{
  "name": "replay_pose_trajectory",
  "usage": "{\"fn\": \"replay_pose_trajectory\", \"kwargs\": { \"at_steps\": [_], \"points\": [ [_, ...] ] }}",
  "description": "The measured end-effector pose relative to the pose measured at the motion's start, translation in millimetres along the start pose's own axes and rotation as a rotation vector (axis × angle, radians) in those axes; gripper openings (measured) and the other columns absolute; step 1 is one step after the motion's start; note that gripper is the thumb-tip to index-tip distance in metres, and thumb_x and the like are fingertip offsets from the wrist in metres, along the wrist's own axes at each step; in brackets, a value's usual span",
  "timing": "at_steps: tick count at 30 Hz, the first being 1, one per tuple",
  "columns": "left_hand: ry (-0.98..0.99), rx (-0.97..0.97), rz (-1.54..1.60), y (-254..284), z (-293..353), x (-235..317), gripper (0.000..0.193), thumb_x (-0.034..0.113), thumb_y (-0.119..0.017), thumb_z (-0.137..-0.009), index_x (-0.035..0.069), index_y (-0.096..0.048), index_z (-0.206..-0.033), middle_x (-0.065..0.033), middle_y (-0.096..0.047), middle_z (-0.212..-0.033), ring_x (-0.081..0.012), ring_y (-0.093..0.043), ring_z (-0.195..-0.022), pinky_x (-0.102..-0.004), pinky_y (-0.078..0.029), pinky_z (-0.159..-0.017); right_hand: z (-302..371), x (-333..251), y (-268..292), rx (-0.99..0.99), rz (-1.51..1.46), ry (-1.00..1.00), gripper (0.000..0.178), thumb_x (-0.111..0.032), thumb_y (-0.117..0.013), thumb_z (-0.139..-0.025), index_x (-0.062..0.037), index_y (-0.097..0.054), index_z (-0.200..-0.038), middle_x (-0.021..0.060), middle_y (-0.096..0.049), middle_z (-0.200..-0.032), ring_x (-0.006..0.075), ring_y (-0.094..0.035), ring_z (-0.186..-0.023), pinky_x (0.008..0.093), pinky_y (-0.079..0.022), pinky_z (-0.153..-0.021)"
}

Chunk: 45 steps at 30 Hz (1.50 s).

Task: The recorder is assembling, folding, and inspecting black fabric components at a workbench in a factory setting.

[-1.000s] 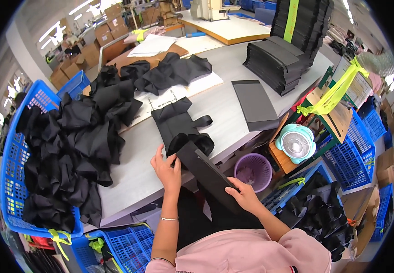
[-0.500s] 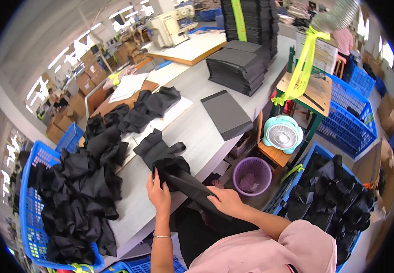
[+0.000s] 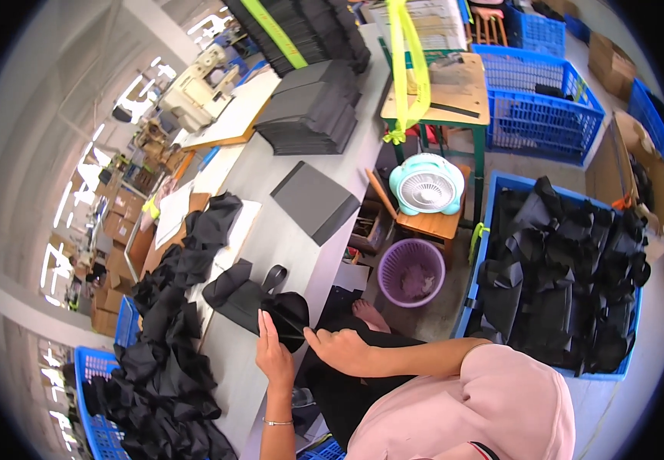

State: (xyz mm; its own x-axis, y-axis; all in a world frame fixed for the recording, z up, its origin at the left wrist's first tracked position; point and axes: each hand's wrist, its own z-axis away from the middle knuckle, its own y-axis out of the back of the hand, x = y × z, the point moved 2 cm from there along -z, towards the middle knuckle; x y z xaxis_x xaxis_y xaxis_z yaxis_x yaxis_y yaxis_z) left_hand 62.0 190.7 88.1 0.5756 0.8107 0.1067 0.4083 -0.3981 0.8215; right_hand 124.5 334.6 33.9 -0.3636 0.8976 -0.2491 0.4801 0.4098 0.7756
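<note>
A black fabric bag (image 3: pixel 240 297) with a loop handle lies over the table's near edge, its mouth bulging toward me. My left hand (image 3: pixel 274 354) has its fingers stretched straight up against the side of the bag's mouth; where its thumb rests is hidden. Just to the right, my right hand (image 3: pixel 342 353) is closed, with thumb and forefinger pinching the bag's edge. On the table beyond lies a flat black folded piece (image 3: pixel 315 202). A heap of crumpled black fabric pieces (image 3: pixel 167 360) runs along the left side.
Behind the flat piece rise stacks of black folded pieces (image 3: pixel 309 107). To the right are a purple basket (image 3: pixel 411 272), a small turquoise fan (image 3: pixel 427 184) on a stool and a blue crate (image 3: pixel 493 230) full of black bags. A sewing machine (image 3: pixel 198 88) stands at far left.
My view has turned to the right. My right hand has moved left toward my left hand, from the long black strip to the bag's mouth. The left fingers have straightened.
</note>
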Motion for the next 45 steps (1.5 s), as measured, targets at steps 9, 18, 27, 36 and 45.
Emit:
{"fn": "replay_pose_trajectory", "kwargs": {
  "at_steps": [9, 18, 27, 36, 45],
  "points": [
    [-0.023, -0.171, -0.100, -16.8, 16.3, -24.1, 0.049, -0.012, -0.049, -0.079, -0.002, -0.062, -0.125, -0.0198, -0.043, -0.150, -0.0372, -0.063, -0.111, -0.0408, -0.052, -0.087, -3.2, 20.4, 15.3, -0.035, 0.037, -0.177, 0.050, -0.013, -0.063, -0.076, 0.0062, -0.059, -0.122, 0.0033, -0.060, -0.072, 0.0113, -0.063, -0.058, 0.0244, -0.051, -0.045],
    [-0.080, -0.170, 0.044, -13.1, 14.4, 53.6, 0.035, -0.005, -0.056, -0.085, 0.001, -0.069, -0.117, -0.0194, -0.053, -0.143, -0.0339, -0.069, -0.100, -0.0362, -0.056, -0.080, -26.9, 27.2, -32.7, -0.136, -0.097, -0.195, 0.042, -0.016, -0.060, -0.081, 0.0065, -0.059, -0.117, 0.0108, -0.064, -0.074, 0.0199, -0.068, -0.059, 0.0323, -0.051, -0.045],
    [-0.059, 0.001, 0.268, 12.4, 12.8, 77.8, 0.044, -0.013, -0.058, -0.080, 0.000, -0.066, -0.122, -0.0260, -0.051, -0.141, -0.0351, -0.061, -0.117, -0.0366, -0.051, -0.093, -53.0, 57.1, -30.9, -0.135, -1.015, -0.591, 0.022, -0.014, -0.060, -0.088, 0.0024, -0.067, -0.100, 0.0232, -0.070, -0.090, 0.0315, -0.069, -0.082, 0.0425, -0.055, -0.072],
    [0.392, 0.269, 0.410, 7.1, 34.2, 59.3, 0.076, 0.004, -0.068, -0.081, -0.001, -0.033, -0.149, -0.0231, -0.025, -0.158, -0.0375, -0.029, -0.144, -0.0450, -0.034, -0.111, -74.3, 28.5, -27.3, 0.045, -1.872, -1.016, 0.019, -0.007, -0.054, -0.098, 0.0047, -0.066, -0.106, 0.0086, -0.071, -0.097, 0.0155, -0.067, -0.085, 0.0307, -0.055, -0.074],
    [0.397, 0.461, 0.483, 1.7, 31.6, 47.9, 0.075, 0.003, -0.069, -0.074, -0.001, -0.041, -0.143, -0.0247, -0.033, -0.151, -0.0392, -0.036, -0.135, -0.0465, -0.030, -0.110, -66.6, 9.2, -18.1, 0.007, -2.189, -0.936, 0.032, -0.015, -0.060, -0.095, 0.0010, -0.056, -0.123, 0.0130, -0.065, -0.115, 0.0234, -0.068, -0.098, 0.0366, -0.059, -0.083]
  ]
}}
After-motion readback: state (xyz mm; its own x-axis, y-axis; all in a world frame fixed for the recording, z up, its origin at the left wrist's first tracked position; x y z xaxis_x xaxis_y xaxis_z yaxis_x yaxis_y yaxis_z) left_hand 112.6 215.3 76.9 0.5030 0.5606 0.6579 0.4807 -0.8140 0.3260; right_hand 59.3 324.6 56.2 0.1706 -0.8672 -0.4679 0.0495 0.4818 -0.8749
